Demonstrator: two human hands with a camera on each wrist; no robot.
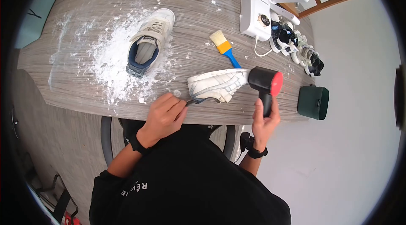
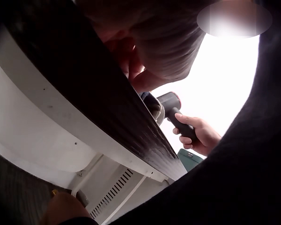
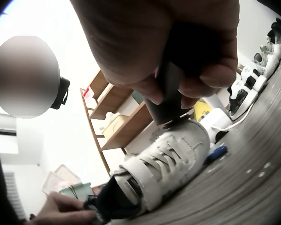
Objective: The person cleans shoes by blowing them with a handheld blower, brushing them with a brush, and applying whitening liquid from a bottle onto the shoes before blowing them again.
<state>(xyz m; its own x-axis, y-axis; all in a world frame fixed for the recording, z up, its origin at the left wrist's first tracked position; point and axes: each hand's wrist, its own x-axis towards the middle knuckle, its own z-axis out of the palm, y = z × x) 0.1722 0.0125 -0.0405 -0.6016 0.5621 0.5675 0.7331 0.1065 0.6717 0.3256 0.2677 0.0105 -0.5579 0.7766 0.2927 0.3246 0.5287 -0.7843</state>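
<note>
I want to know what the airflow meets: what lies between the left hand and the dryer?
A white shoe lies between the left hand and the dryer; the head and right wrist views show it.

Brush handle blue; dryer end red.
</note>
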